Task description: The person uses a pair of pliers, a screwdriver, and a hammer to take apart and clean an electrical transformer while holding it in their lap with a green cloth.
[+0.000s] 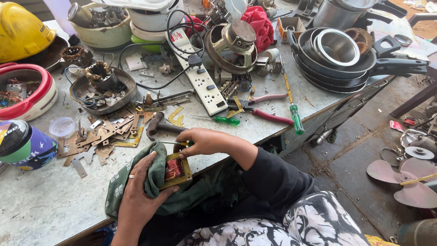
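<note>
Bench [54, 205] is spread wide under both hands, grey and crowded. Far up and to the right of the right hand, pans [337, 68] are nested one inside another, a steel pot [336, 45] seated in the top one, handles all turned outward. Up and left of the left hand a red-rimmed bowl [27, 95] is filled with loose small parts, and a round base [102, 89] beyond it carries a wound coil and wires. Just left of the left hand a small clear tub [62, 126] is seen, its contents too faint to tell. A power strip [200, 77] is laid straight ahead of the right hand, with screwdrivers [296, 116] and pliers [268, 109] to its right. Brass plates [104, 134] are scattered just ahead of the left hand, a hammer [157, 125] beside them.

At the near edge a green cloth [136, 187] is bunched, likely as padding, and a transformer [175, 171] with red windings is cradled in it by the left hand [141, 191], fingers wrapped round cloth and core. The right hand [205, 141] is closed on a thin tool [175, 143], held flat across the transformer's top edge.
</note>
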Action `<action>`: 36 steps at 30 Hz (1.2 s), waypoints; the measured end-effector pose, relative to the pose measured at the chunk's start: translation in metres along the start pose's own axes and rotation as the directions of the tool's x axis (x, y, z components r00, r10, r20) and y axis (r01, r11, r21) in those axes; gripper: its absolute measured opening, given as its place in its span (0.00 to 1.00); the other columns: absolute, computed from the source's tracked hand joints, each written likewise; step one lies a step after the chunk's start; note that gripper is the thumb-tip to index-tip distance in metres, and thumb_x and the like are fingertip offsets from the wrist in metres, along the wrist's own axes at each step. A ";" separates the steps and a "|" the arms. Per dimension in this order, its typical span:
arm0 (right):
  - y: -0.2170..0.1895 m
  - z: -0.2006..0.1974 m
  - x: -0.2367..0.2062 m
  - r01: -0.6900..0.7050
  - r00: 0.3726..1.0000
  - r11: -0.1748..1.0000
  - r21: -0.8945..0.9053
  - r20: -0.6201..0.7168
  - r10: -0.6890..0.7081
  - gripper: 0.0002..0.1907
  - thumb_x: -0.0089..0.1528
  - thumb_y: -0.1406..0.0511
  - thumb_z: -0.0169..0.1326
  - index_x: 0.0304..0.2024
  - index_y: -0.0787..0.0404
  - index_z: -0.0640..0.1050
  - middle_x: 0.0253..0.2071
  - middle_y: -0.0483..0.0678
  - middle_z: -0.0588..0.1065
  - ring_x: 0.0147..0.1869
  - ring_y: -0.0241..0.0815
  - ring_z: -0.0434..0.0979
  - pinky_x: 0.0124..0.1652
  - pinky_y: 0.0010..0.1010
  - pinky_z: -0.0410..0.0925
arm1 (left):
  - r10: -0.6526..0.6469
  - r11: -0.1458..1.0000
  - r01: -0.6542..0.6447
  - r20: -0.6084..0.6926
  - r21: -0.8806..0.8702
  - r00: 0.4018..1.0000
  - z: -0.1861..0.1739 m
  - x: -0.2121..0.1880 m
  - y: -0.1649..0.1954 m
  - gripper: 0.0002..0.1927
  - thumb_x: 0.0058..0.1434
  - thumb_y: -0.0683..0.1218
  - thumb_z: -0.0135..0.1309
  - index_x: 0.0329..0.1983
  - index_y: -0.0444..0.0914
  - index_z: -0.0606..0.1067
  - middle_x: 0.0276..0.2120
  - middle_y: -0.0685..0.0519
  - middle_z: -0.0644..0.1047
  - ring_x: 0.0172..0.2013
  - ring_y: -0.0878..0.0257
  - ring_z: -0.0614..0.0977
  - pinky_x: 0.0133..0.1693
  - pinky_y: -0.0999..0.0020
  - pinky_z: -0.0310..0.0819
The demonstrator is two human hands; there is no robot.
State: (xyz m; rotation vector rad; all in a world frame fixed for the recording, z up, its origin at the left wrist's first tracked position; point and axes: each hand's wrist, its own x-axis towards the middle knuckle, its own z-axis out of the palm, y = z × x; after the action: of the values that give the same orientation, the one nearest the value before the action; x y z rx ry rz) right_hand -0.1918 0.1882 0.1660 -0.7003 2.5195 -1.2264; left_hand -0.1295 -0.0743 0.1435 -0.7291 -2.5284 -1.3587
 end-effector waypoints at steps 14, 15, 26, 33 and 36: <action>0.016 -0.024 0.056 -0.103 0.994 0.940 0.324 -0.003 0.110 0.11 0.60 0.66 0.63 0.44 0.63 0.82 0.34 0.41 0.80 0.33 0.27 0.76 0.33 0.20 0.69 | -0.032 0.999 0.032 0.001 -0.011 0.999 -0.001 -0.001 0.002 0.54 0.38 0.52 0.74 0.70 0.45 0.62 0.62 0.44 0.69 0.61 0.49 0.73 0.58 0.54 0.69; 0.018 -0.030 0.059 -0.153 0.985 0.933 0.325 -0.021 0.169 0.12 0.60 0.65 0.62 0.45 0.63 0.82 0.33 0.42 0.79 0.32 0.28 0.73 0.30 0.22 0.67 | -0.047 0.999 0.047 -0.002 0.004 0.999 0.000 0.000 0.002 0.55 0.37 0.53 0.75 0.70 0.45 0.62 0.62 0.44 0.68 0.61 0.49 0.73 0.58 0.54 0.69; 0.030 -0.038 0.022 -0.025 0.879 0.983 -0.180 -0.473 -0.064 0.36 0.62 0.61 0.59 0.70 0.65 0.62 0.65 0.63 0.69 0.70 0.55 0.69 0.64 0.41 0.63 | 0.093 0.993 -0.090 0.042 -0.071 0.995 -0.010 -0.002 0.000 0.57 0.43 0.59 0.75 0.74 0.42 0.60 0.70 0.43 0.65 0.74 0.46 0.57 0.70 0.50 0.51; -0.026 0.008 -0.093 0.047 0.949 0.979 -0.197 -0.298 -0.105 0.29 0.62 0.68 0.56 0.66 0.64 0.69 0.55 0.57 0.74 0.60 0.54 0.74 0.58 0.39 0.66 | 0.197 0.950 -0.194 -0.011 -0.244 0.980 -0.014 -0.006 -0.007 0.67 0.48 0.62 0.74 0.81 0.42 0.45 0.79 0.44 0.53 0.78 0.46 0.56 0.76 0.51 0.53; -0.045 0.015 -0.125 -0.034 0.979 0.978 -0.204 -0.204 -0.009 0.30 0.61 0.67 0.57 0.67 0.58 0.70 0.48 0.52 0.78 0.50 0.48 0.80 0.49 0.35 0.71 | 0.155 0.856 -0.156 -0.043 -0.493 0.987 -0.017 -0.003 -0.008 0.71 0.51 0.63 0.76 0.81 0.44 0.36 0.79 0.48 0.52 0.79 0.50 0.58 0.78 0.54 0.55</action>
State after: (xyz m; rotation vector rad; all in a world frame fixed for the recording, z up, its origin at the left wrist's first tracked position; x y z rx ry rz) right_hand -0.0646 0.2201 0.1940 -0.6300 2.8468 -1.0921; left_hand -0.1317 -0.0930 0.1458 -0.9902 -2.0633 -1.9683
